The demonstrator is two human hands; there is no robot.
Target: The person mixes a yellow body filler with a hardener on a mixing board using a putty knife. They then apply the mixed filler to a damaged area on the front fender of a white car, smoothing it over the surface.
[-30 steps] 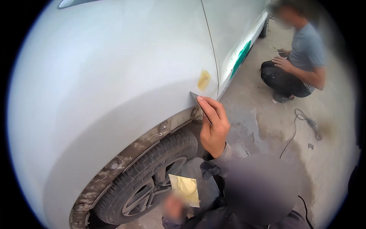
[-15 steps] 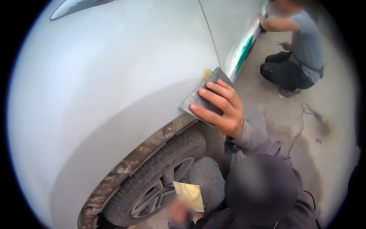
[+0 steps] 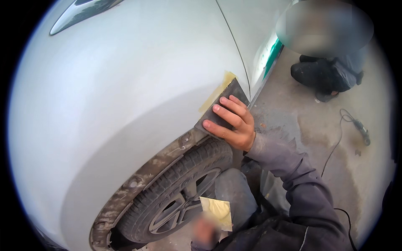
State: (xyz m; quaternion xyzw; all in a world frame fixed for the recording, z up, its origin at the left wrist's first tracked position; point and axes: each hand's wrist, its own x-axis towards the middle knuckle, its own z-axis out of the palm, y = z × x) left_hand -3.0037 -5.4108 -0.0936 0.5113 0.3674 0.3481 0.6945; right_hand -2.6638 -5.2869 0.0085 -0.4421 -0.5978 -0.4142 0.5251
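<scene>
The right hand (image 3: pixel 231 123) presses a dark grey sanding sheet (image 3: pixel 220 109) flat against the white car fender (image 3: pixel 125 104), fingers spread, just above the black tyre (image 3: pixel 180 188). Below the tyre, the blurred left hand (image 3: pixel 205 232) grips a yellowish folded paper sheet (image 3: pixel 217 211).

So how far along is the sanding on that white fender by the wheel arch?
Done: a patch of yellowish filler already sits on the white fender near the door gap. In hand: the right hand presses a dark sanding sheet flat over its lower end. The left hand holds a yellow sheet low by the tyre. Left: the filler still shows yellow and unpainted.
</scene>
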